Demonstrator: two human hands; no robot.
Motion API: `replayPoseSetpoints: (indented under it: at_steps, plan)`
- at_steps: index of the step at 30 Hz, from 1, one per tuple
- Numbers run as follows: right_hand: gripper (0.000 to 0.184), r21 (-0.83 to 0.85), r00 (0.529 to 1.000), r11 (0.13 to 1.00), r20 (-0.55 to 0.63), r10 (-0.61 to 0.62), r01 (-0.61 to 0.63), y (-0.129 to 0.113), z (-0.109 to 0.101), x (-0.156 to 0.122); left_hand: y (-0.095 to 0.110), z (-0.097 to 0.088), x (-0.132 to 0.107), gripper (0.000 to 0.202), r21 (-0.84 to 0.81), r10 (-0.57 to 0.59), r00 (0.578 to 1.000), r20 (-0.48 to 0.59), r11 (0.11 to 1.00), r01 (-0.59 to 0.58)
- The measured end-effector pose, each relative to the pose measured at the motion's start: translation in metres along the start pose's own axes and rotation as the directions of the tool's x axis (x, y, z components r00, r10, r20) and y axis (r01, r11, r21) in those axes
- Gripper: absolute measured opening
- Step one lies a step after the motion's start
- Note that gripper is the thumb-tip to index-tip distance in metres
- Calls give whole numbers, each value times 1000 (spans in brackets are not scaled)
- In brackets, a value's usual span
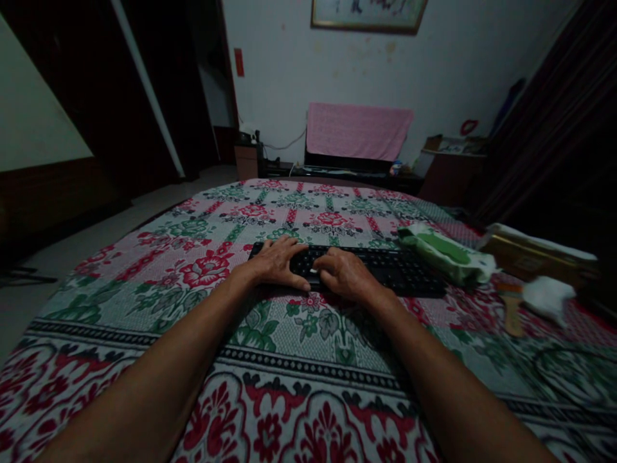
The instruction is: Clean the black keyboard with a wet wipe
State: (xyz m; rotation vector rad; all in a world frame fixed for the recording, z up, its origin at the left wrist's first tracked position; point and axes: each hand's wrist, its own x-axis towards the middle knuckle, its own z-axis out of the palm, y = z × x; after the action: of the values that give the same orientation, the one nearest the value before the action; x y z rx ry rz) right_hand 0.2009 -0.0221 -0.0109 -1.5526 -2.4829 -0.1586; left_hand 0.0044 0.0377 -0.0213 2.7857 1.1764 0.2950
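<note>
A black keyboard (pixel 395 269) lies on the flowered cloth in front of me. My left hand (pixel 279 262) rests over its left end, fingers stretched and thumb apart along the near edge, holding nothing. Just to the right, my right hand (pixel 340 272) is curled over the keys with its fingers pinched. A small white thing (pixel 314 271) shows at those fingertips, too small to name. Keys under both hands are hidden.
Right of the keyboard lie a green and white wipes pack (pixel 446 254), a flat brush (pixel 511 308), a crumpled white tissue (pixel 548 297) and a golden box (pixel 535 254). The patterned cloth (pixel 207 270) covers the table. Beyond, a pink towel (pixel 359 130) drapes over a screen.
</note>
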Motion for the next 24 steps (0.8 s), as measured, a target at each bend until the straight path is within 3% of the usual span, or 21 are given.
replayPoseSetpoints:
  at_steps: [6, 19, 24]
  plan:
    - [27, 24, 1000, 1000, -22, -16, 16, 1, 2, 0, -2, 6, 0, 107, 41, -16, 997, 80, 999, 13]
    - [28, 14, 999, 999, -22, -41, 42, -1, 7, 13, -6, 1, 0, 103, 81, -66, 996, 54, 995, 61]
    - [26, 63, 997, 996, -43, -67, 70, 5, 9, 14, -7, 0, 5, 105, 100, -78, 992, 102, 993, 67]
